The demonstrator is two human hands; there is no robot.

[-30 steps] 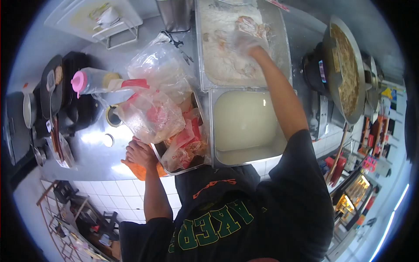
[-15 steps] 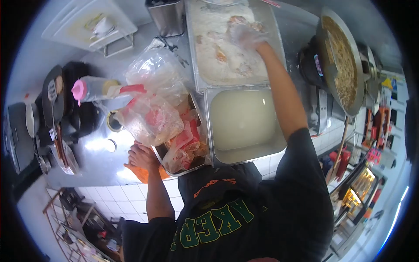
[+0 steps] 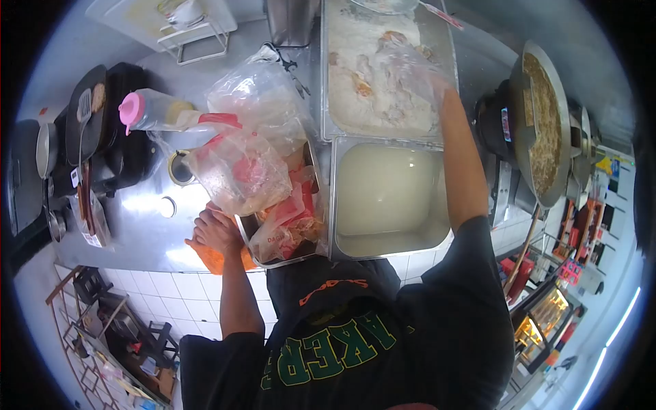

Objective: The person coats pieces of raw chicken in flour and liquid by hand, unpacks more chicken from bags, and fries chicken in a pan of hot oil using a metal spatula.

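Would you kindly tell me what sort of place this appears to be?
Probably a commercial kitchen, perhaps one selling fried food: there is a large wok with brownish contents, a metal tray of white powder and a deep pan of pale liquid.

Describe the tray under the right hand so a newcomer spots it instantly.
From the wok at right, look left to the right hand. The powder tray lies beneath it, just beyond the liquid tray. White powder sets it apart from that neighbour's pale liquid.

Kitchen — steel counter, tray of flour, large wok, pans
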